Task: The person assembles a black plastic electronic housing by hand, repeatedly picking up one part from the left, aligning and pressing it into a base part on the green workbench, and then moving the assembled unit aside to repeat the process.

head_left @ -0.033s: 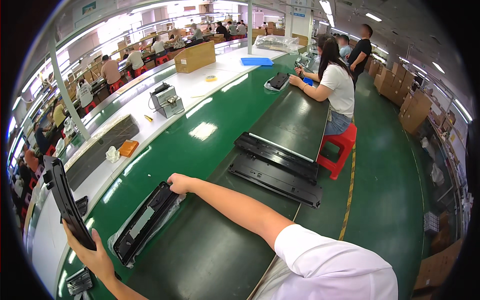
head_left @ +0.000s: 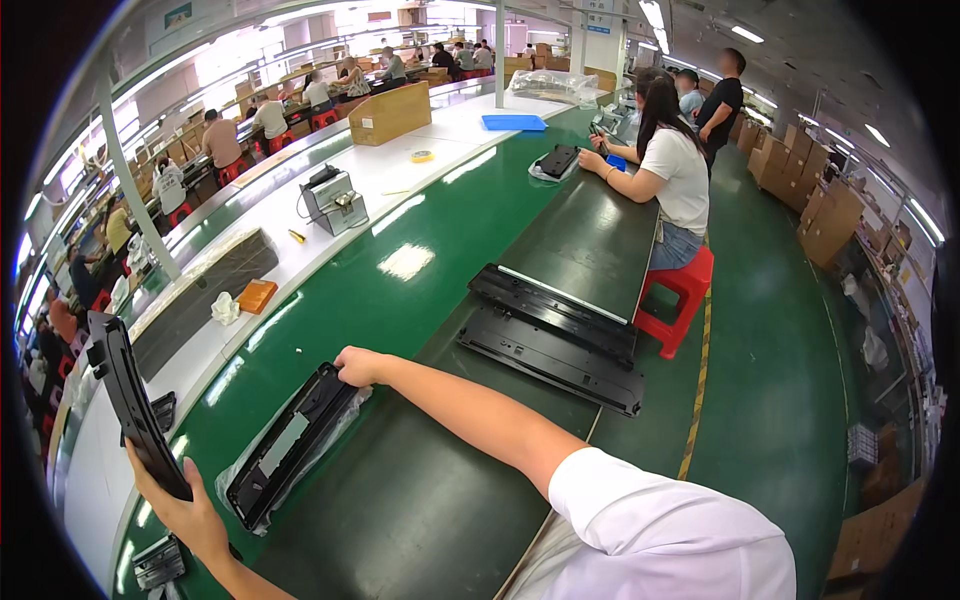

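At the far left my left hand (head_left: 190,510) is closed around the lower end of a long black plastic housing (head_left: 132,400), which it holds up, tilted and clear of the table. My right arm stretches across the dark mat, and my right hand (head_left: 360,367) grips the far end of a second black plastic housing (head_left: 262,488). This one lies on a clear plastic bag (head_left: 362,400) and has a pale grey rectangular strip (head_left: 285,445) along its middle. My right fingertips are partly hidden behind its end.
Two long black panels (head_left: 550,355) lie side by side on the dark mat (head_left: 420,510). Further along, a co-worker (head_left: 675,150) sits on a red stool (head_left: 672,310). A grey metal device (head_left: 335,203), an orange block (head_left: 257,296) and a cardboard box (head_left: 390,115) stand on the white shelf.
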A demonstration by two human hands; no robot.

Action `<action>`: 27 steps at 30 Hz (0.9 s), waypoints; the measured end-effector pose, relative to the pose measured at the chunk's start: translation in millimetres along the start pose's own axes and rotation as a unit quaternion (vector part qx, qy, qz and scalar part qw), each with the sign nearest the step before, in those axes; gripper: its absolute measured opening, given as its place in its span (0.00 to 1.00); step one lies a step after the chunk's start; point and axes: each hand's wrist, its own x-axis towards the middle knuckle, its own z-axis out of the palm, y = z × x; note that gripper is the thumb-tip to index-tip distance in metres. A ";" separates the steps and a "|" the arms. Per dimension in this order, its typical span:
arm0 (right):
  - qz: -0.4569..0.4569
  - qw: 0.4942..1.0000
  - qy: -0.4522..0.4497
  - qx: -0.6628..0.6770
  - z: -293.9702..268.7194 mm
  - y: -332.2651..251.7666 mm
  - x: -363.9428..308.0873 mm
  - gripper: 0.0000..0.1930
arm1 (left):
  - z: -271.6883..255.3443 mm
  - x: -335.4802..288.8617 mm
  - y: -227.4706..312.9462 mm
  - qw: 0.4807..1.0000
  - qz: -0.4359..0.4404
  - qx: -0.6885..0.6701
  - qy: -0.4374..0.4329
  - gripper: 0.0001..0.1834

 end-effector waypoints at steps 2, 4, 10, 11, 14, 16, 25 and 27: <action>0.009 0.998 0.038 0.043 -6.0 9.7 6.9 0.17 | 6.7 1.8 4.5 1.000 -0.003 -0.025 -0.016 0.38; 0.024 0.998 0.039 0.045 -5.7 15.3 7.4 0.15 | 9.2 1.2 7.2 0.999 -0.005 -0.021 -0.023 0.38; 0.080 0.987 0.023 0.136 7.3 1.0 11.3 0.13 | 2.1 0.0 -3.0 1.000 -0.007 0.000 -0.023 0.37; 0.069 0.988 0.029 0.133 5.2 4.8 13.6 0.11 | 1.3 0.8 -1.2 1.000 -0.004 0.005 -0.019 0.37; 0.021 0.996 0.045 0.072 -6.6 20.1 14.3 0.10 | 12.3 2.0 2.9 1.000 -0.004 -0.009 -0.016 0.38; -0.026 0.998 0.057 -0.015 -9.3 20.7 16.7 0.12 | 12.8 3.1 1.6 1.000 0.009 -0.002 -0.014 0.38; -0.078 0.979 0.103 -0.160 -28.9 11.3 -0.4 0.22 | 10.5 9.6 -7.5 0.998 0.004 0.054 -0.010 0.40; -0.108 0.975 0.144 -0.133 -20.3 -1.6 1.3 0.20 | 4.7 8.5 -13.9 0.999 -0.023 0.027 -0.019 0.40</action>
